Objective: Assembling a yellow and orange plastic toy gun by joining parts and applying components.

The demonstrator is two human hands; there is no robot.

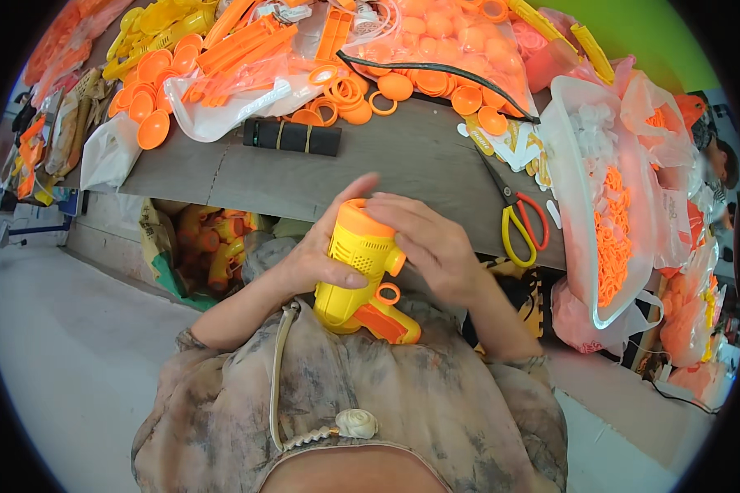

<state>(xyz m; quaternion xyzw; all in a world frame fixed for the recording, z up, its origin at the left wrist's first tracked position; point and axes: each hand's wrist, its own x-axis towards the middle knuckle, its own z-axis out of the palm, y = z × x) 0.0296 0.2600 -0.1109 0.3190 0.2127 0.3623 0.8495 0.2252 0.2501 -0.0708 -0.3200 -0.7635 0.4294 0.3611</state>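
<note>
1. My left hand (311,259) is wrapped around the barrel of a yellow-and-orange toy blaster (341,300), thumb across the near face.
2. My right hand (436,246) lies over the right edge of the orange muzzle cap (352,218), fingers together and nearly straight; its thumb is hidden, so I cannot tell whether it grips or only covers.
3. The blaster is between my palms, in front of my chest. Its long axis runs from the rounded yellow rear near my shirt (353,378) up to the cap, leaning slightly right. The left hand has the body; the right is nearer the cap's right side.
4. Below my right hand, the orange trigger ring (388,293) and orange-sided grip (384,324) point down and right.
5. Right of my right hand, red-and-yellow-handled scissors (508,197) lie on the grey table (222,177).
6. Beyond both hands is a black roll (292,138); farther right, a translucent bin (582,205) holds small orange parts (612,238).
</note>
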